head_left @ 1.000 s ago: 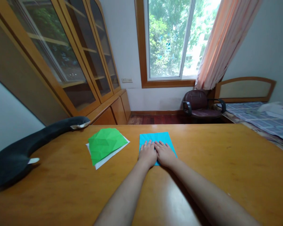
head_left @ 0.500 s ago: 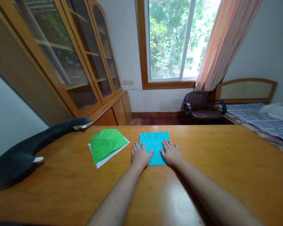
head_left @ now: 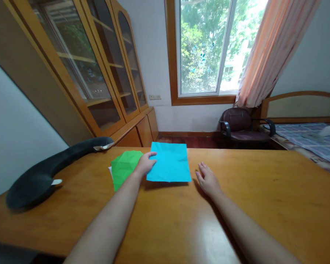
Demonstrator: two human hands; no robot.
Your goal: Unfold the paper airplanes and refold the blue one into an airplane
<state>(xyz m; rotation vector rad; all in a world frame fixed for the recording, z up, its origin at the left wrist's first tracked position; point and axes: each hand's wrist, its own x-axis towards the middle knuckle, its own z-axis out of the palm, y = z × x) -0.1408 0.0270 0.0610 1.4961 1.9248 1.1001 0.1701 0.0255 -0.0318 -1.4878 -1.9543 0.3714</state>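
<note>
A square sheet of blue paper [head_left: 169,162], lightly creased, is lifted above the table, its shadow showing under the near edge. My left hand [head_left: 145,164] pinches the sheet's left edge, thumb on top and the other fingers partly hidden. To the right of the sheet, my right hand [head_left: 208,180] is held low over the table, apart from the paper, its fingers stretched out and holding nothing. Creased green paper [head_left: 125,167] lies left of the blue sheet, partly covered by my left hand and forearm. A white paper corner [head_left: 110,171] sticks out beneath it.
On the left of the wooden table [head_left: 264,205] lies a dark, curved object [head_left: 44,176] with white tags. A glass-door cabinet [head_left: 107,73] stands behind at left. Beyond the table are a brown armchair [head_left: 238,124] and a bed [head_left: 305,134].
My left hand has taken hold of the blue paper, raised it off the table and moved it left. My right hand has come off the paper. The view has shifted slightly.
</note>
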